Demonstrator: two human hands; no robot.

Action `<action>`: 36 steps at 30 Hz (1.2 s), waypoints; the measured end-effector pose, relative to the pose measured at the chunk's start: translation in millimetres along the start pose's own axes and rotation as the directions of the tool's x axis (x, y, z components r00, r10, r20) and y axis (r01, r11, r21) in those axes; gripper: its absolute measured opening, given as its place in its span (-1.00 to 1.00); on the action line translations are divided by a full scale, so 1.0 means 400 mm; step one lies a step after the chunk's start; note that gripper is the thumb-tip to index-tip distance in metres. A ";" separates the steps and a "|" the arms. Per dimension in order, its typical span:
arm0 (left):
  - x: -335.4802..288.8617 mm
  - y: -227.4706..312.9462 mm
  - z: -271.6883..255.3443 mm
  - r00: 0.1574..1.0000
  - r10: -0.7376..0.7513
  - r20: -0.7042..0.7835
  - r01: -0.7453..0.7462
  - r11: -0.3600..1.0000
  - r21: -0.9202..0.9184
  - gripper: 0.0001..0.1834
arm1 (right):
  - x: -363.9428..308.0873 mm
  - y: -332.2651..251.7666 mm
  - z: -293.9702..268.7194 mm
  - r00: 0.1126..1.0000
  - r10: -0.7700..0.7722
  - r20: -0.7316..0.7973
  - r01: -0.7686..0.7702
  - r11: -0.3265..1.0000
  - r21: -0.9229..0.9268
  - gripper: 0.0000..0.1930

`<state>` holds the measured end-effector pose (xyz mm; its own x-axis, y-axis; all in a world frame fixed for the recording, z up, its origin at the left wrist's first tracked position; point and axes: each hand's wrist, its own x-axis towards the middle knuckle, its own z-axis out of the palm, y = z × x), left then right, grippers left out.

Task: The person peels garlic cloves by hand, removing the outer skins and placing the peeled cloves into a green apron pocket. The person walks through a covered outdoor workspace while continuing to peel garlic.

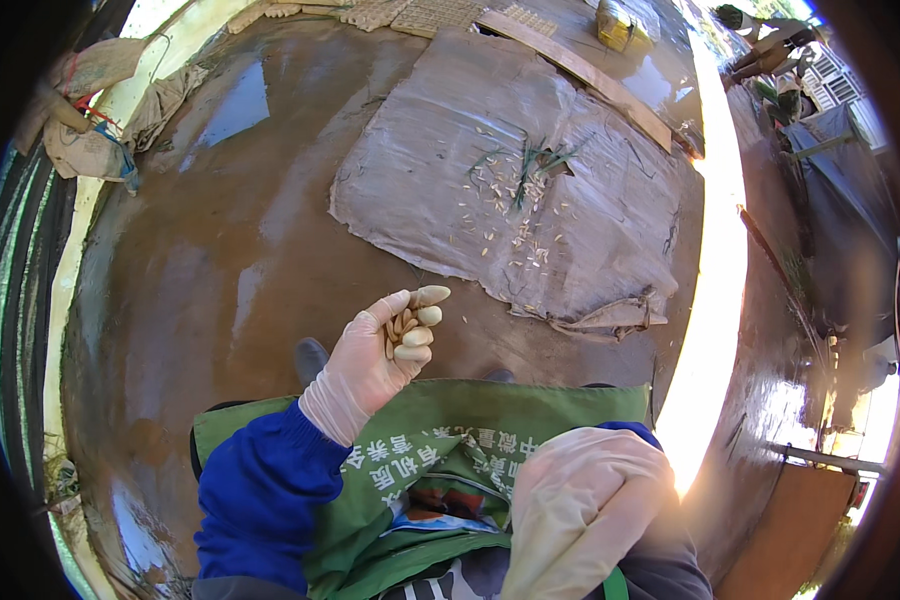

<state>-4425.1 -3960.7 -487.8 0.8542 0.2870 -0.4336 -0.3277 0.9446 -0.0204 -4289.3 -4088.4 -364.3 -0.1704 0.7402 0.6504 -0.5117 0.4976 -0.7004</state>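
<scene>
My left hand (375, 345), in a thin whitish glove, is held palm up with its fingers curled. Cupped in it are several small tan, elongated seed-like pieces (398, 326). My right hand (595, 490), gloved as well, is raised close in front of me at the lower right; its fingers cannot be made out. Beyond my left hand a grey sheet (420, 150) lies on the ground. Scattered over its middle are many pale elongated pieces (525, 235), around a tuft of green leaves (530, 170).
A green printed apron (270, 425) spreads across my lap. Around the sheet is wet brown floor (170, 290). A wooden plank (590, 80) borders the sheet's far right edge, near a yellow bundle (620, 30). Sacks (100, 145) hang at the far left.
</scene>
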 end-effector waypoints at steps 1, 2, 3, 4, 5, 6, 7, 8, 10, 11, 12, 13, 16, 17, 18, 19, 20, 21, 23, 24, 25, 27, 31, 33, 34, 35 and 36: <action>-0.002 0.002 0.002 1.000 0.004 0.004 -0.004 1.000 0.016 -0.63 | 0.001 0.001 -0.001 1.000 -0.023 0.010 0.022 0.997 0.070 -0.91; -0.004 0.002 0.003 1.000 0.010 -0.005 -0.010 1.000 0.021 -0.64 | 0.002 -0.002 0.000 0.999 -0.036 0.016 0.034 0.993 0.116 -0.91; -0.005 0.002 0.004 1.000 0.011 0.001 -0.011 0.999 0.045 -0.64 | 0.005 -0.003 -0.001 0.999 -0.048 0.020 0.044 0.988 0.149 -0.90; -0.006 0.003 0.005 1.000 0.014 -0.005 -0.014 0.998 0.061 -0.64 | 0.008 -0.005 -0.001 0.998 -0.056 0.018 0.052 0.983 0.178 -0.90; -0.008 0.003 0.005 1.000 0.019 -0.013 -0.018 0.997 0.078 -0.64 | 0.011 -0.006 -0.001 0.998 -0.065 0.020 0.060 0.978 0.201 -0.89; -0.011 0.003 0.006 0.999 0.023 -0.023 -0.021 0.996 0.083 -0.64 | 0.014 -0.007 0.001 0.997 -0.075 0.022 0.068 0.973 0.221 -0.88; -0.012 0.002 0.007 0.999 0.031 -0.033 -0.027 0.993 0.113 -0.64 | 0.017 -0.007 0.001 0.996 -0.084 0.023 0.076 0.967 0.245 -0.88; -0.013 0.001 0.009 0.998 0.036 -0.042 -0.030 0.991 0.129 -0.64 | 0.019 -0.006 0.001 0.996 -0.091 0.025 0.081 0.963 0.258 -0.87; -0.014 0.000 0.013 0.997 0.048 -0.055 -0.039 0.987 0.157 -0.64 | 0.023 -0.002 0.001 0.994 -0.102 0.026 0.090 0.954 0.285 -0.85; -0.015 0.000 0.015 0.997 0.053 -0.059 -0.042 0.985 0.167 -0.64 | 0.023 0.001 0.003 0.994 -0.106 0.025 0.094 0.952 0.292 -0.85; -0.015 0.000 0.017 0.997 0.056 -0.062 -0.044 0.983 0.177 -0.64 | 0.024 0.003 0.002 0.994 -0.106 0.020 0.096 0.949 0.299 -0.85; -0.015 -0.001 0.019 0.995 0.063 -0.077 -0.048 0.982 0.184 -0.64 | 0.024 0.006 0.003 0.994 -0.106 0.014 0.097 0.947 0.307 -0.84; -0.016 -0.002 0.023 0.992 0.075 -0.100 -0.055 0.979 0.194 -0.64 | 0.023 0.012 0.006 0.991 -0.131 0.022 0.116 0.932 0.344 -0.84; -0.017 -0.003 0.024 0.993 0.073 -0.092 -0.054 0.980 0.194 -0.64 | 0.022 0.011 0.013 0.992 -0.127 -0.015 0.124 0.929 0.348 -0.84; -0.017 -0.002 0.026 0.994 0.073 -0.084 -0.055 0.979 0.194 -0.64 | 0.022 0.011 0.016 0.992 -0.122 -0.029 0.124 0.930 0.345 -0.85; -0.017 -0.003 0.026 0.993 0.071 -0.090 -0.053 0.980 0.191 -0.64 | 0.021 0.011 0.020 0.992 -0.116 -0.043 0.124 0.932 0.342 -0.85; -0.017 -0.003 0.027 0.993 0.070 -0.097 -0.051 0.981 0.189 -0.64 | 0.020 0.009 0.023 0.993 -0.109 -0.037 0.115 0.936 0.333 -0.85; -0.017 -0.003 0.028 0.992 0.070 -0.104 -0.049 0.981 0.187 -0.64 | 0.020 0.010 0.025 0.993 -0.108 -0.041 0.115 0.940 0.321 -0.85; -0.017 -0.004 0.029 0.991 0.079 -0.104 -0.056 0.977 0.204 -0.64 | 0.018 0.008 0.027 0.992 -0.112 -0.060 0.125 0.949 0.290 -0.85; -0.017 -0.005 0.030 0.991 0.082 -0.104 -0.058 0.976 0.211 -0.64 | 0.016 0.008 0.027 0.992 -0.106 -0.062 0.119 0.951 0.286 -0.84; -0.018 -0.005 0.031 0.990 0.084 -0.110 -0.060 0.976 0.211 -0.64 | 0.015 0.008 0.028 0.993 -0.100 -0.063 0.114 0.953 0.281 -0.84; -0.019 -0.006 0.031 0.989 0.088 -0.120 -0.062 0.976 0.209 -0.64 | 0.012 0.007 0.030 0.996 -0.068 -0.057 0.082 0.949 0.304 -0.83; -0.019 -0.006 0.031 0.988 0.087 -0.127 -0.060 0.977 0.202 -0.64 | 0.008 0.010 0.036 0.996 -0.048 -0.080 0.072 0.942 0.328 -0.85; -0.018 -0.005 0.030 0.988 0.084 -0.128 -0.057 0.978 0.200 -0.64 | 0.009 0.012 0.033 0.997 -0.075 -0.036 0.082 0.953 0.292 -0.87; -0.018 -0.005 0.029 0.990 0.077 -0.116 -0.053 0.980 0.194 -0.64 | 0.011 0.014 0.027 0.997 -0.077 -0.024 0.081 0.957 0.279 -0.88; -0.017 -0.005 0.029 0.992 0.070 -0.103 -0.050 0.981 0.189 -0.64 | 0.012 0.011 0.028 0.998 -0.061 -0.033 0.068 0.960 0.273 -0.88; -0.017 -0.004 0.029 0.994 0.063 -0.092 -0.046 0.982 0.186 -0.64 | 0.014 0.012 0.024 0.998 -0.067 -0.016 0.069 0.965 0.254 -0.88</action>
<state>-4425.7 -3962.5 -474.5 0.7911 0.3305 -0.5147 -0.2855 0.9437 0.1672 -4300.7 -4086.1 -361.2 -0.1219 0.7124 0.6911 -0.7195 0.4163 -0.5560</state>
